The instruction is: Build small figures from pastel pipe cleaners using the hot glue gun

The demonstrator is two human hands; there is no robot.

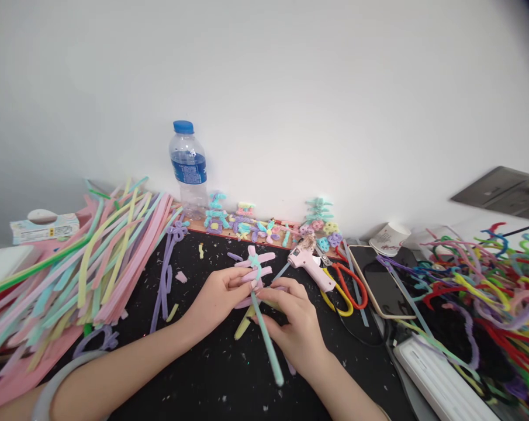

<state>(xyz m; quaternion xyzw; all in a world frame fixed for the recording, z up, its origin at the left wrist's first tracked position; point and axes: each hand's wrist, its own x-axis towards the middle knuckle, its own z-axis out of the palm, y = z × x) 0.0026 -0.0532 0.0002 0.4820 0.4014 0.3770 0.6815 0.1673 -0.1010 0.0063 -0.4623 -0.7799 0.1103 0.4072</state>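
Between my two hands is a pink pipe-cleaner piece (263, 256) with several short arms, held over the black mat. A mint-green pipe cleaner (268, 345) winds around its middle, and its long loose end slants down toward me. My left hand (222, 295) pinches the pink piece from the left. At the right, my right hand (293, 318) has thumb and fingers closed at the lower part of the piece, by the mint strand; which strand it grips is partly hidden. A yellow-green pipe cleaner (244, 325) shows below the fingers.
Loose pastel pipe cleaners (110, 257) pile up at left; a colourful tangle (501, 292) lies right. Behind my hands are a pink glue gun (310, 263), scissors (351, 286) and finished pipe-cleaner pieces (264, 230). A bottle (188, 166), phone (382, 280), paper cup (390, 238) and power strip (439, 380) stand around.
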